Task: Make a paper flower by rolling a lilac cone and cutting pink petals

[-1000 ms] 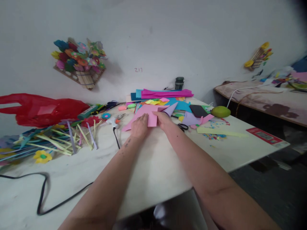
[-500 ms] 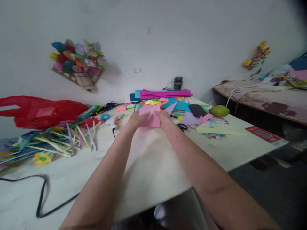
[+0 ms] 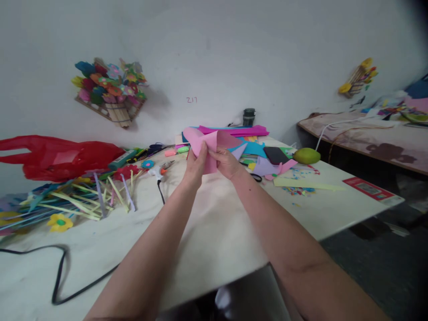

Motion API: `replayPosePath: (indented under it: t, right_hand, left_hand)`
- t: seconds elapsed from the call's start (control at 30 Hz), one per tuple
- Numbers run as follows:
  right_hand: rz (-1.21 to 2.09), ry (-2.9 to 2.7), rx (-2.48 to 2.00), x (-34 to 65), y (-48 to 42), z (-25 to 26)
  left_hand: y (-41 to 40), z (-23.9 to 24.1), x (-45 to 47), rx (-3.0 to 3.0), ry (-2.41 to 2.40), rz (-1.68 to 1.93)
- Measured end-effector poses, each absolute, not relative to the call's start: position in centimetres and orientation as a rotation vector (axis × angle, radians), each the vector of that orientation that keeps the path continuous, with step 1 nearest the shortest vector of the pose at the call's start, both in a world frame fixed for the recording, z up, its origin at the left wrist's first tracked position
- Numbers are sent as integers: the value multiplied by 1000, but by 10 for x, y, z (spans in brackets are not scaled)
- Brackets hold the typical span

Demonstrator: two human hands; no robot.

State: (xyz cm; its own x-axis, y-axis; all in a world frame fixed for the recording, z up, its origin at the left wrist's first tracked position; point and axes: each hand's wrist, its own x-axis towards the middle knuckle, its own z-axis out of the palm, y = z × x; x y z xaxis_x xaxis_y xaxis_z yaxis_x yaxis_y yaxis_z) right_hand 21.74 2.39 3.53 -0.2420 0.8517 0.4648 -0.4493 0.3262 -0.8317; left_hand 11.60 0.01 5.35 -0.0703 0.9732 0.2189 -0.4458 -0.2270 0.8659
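A pink craft sheet is held up over the white table, its upper part bent and curling outward to both sides. My left hand is closed on its left part, thumb in front. At the right, my right hand pinches the same sheet, thumb close to the left thumb. Scissors with black handles lie right of my right hand, partly hidden. A white glue gun with a black cord rests to the left of my left hand.
Left are a red plastic bag, several paper strips and a yellow flower. Rolled magenta sheets lie at the back. A phone, a green-yellow fruit and purple scraps are right. A black cord crosses the front left.
The pink sheet was flat and facing me; now it is lifted and its upper part is bent. Both hands have turned and drawn closer together on it.
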Motion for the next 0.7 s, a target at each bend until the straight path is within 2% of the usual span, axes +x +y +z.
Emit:
replayPosePath:
  t: [0.13, 0.33, 0.53, 0.7]
  right_hand:
    - [1268, -1451, -519, 224, 24, 36]
    - [1161, -1561, -711, 225, 19, 36]
    - [1227, -1326, -961, 224, 22, 28]
    - [1253, -1129, -977, 230, 36, 14]
  left_hand:
    - [7, 36, 123, 982, 518, 1571]
    - [15, 10, 112, 827, 792, 1422]
    - [18, -2, 99, 810, 849, 1139]
    - [18, -3, 91, 851, 920, 934]
